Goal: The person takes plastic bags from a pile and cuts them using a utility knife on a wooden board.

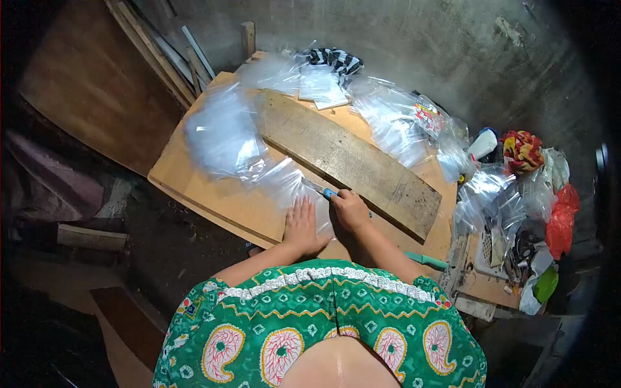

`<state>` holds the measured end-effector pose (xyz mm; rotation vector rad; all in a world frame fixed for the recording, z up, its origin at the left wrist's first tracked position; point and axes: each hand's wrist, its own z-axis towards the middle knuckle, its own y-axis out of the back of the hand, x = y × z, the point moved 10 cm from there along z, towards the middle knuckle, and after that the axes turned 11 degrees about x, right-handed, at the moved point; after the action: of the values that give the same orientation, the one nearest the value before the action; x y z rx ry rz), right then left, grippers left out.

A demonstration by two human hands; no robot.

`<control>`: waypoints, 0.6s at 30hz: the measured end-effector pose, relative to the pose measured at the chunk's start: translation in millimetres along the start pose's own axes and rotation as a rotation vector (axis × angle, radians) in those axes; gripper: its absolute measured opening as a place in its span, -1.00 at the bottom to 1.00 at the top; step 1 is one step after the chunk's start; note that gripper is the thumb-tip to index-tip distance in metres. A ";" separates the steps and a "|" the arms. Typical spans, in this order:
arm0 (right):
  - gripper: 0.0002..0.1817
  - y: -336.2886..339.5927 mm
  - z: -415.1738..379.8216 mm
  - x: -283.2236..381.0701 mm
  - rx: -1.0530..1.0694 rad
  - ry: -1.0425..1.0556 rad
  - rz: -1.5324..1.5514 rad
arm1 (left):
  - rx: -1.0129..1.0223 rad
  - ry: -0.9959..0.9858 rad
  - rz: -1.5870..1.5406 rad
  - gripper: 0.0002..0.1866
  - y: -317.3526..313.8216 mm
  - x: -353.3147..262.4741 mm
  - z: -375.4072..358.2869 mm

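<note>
Rough grey concrete floor surrounds a low plywood desk point(213, 200), seen from above by the person working at it. A long, weathered wooden plank point(349, 158) lies diagonally across the desk, running from upper left to lower right. Clear plastic bags point(226, 136) are heaped along the plank's left side, and more clear bags point(394, 123) spill over its upper right end.

The left hand point(303, 226) lies flat, fingers released and spread, pressing down a clear plastic sheet point(288, 184) on the desk just in front of the plank's near edge. The right hand point(350, 210) sits just beside it, fingers clenched around the blue handle of a utility knife point(321, 189), whose blade points up and left along the plank's edge, over the plastic sheet. Whether the blade tip touches the plastic cannot be told.

At the desk's right end lies a cluttered pile of bags and scraps, with a white bottle point(483, 143), a red-and-yellow patterned cloth point(521, 150) and red plastic bags point(561, 220) among them. A teal-handled tool point(427, 260) rests near the person's right forearm. Wooden boards point(97, 84) lean at the upper left.
</note>
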<state>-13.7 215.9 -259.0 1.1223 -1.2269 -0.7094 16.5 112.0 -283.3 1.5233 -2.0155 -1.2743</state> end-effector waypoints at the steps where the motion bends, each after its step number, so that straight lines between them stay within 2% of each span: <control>1: -0.83 -1.1 1.3 -1.4 0.022 -0.012 -0.001 | 0.066 -0.030 -0.033 0.12 -6.0 -5.4 -3.9; 2: -0.83 -2.2 1.7 -3.0 0.045 -0.025 -0.003 | -0.136 -0.116 0.102 -0.05 -1.9 -15.9 -11.0; 3: -0.83 -1.1 0.0 -2.3 0.047 -0.021 -0.003 | -0.136 -0.112 0.099 -0.05 0.4 -18.1 -14.8; 5: -0.85 5.2 -5.6 0.3 0.001 -0.003 -0.016 | -0.007 -0.336 0.078 -0.33 -7.0 -43.7 -22.7; 6: -0.85 4.9 -8.3 2.3 0.003 0.000 -0.014 | -0.047 -0.468 -0.090 -0.59 13.1 -54.5 -35.0; 7: -0.88 7.5 -11.9 2.5 -0.039 0.020 0.001 | -0.050 -0.466 -0.092 -0.59 13.0 -52.7 -32.1; 9: -0.91 14.2 -18.7 4.0 -0.081 0.044 0.014 | -0.128 -0.485 -0.412 -0.75 27.4 -39.7 -28.0; 10: -0.91 15.8 -20.8 3.1 -0.056 0.028 0.032 | 0.029 -0.357 -0.348 -0.55 20.4 -29.0 -12.4; 11: -0.91 16.9 -22.4 3.0 -0.032 0.011 0.049 | 0.026 -0.357 -0.347 -0.55 24.8 -23.3 -5.4; 13: -0.91 22.7 -26.0 7.4 -0.043 -0.002 0.040 | -0.237 -0.186 -0.219 -0.42 42.3 4.1 3.1; 14: -0.91 25.5 -28.5 8.4 -0.054 -0.014 0.028 | -0.237 -0.186 -0.221 -0.42 35.8 5.9 3.8; 16: -0.91 26.5 -32.2 8.3 -0.027 -0.010 0.013 | -0.302 0.021 0.048 -0.17 31.4 16.0 -2.7; 17: -0.91 22.2 -32.8 5.1 -0.004 -0.004 -0.009 | -0.314 0.019 0.043 -0.17 24.3 15.4 -0.3; 18: -0.91 20.4 -35.1 2.2 -0.004 -0.002 -0.009 | -0.180 0.014 0.059 -0.09 13.5 10.7 0.3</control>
<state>17.7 230.4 -237.6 1.1251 -1.2226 -0.7201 4.0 103.2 -275.4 1.3758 -1.8667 -1.3767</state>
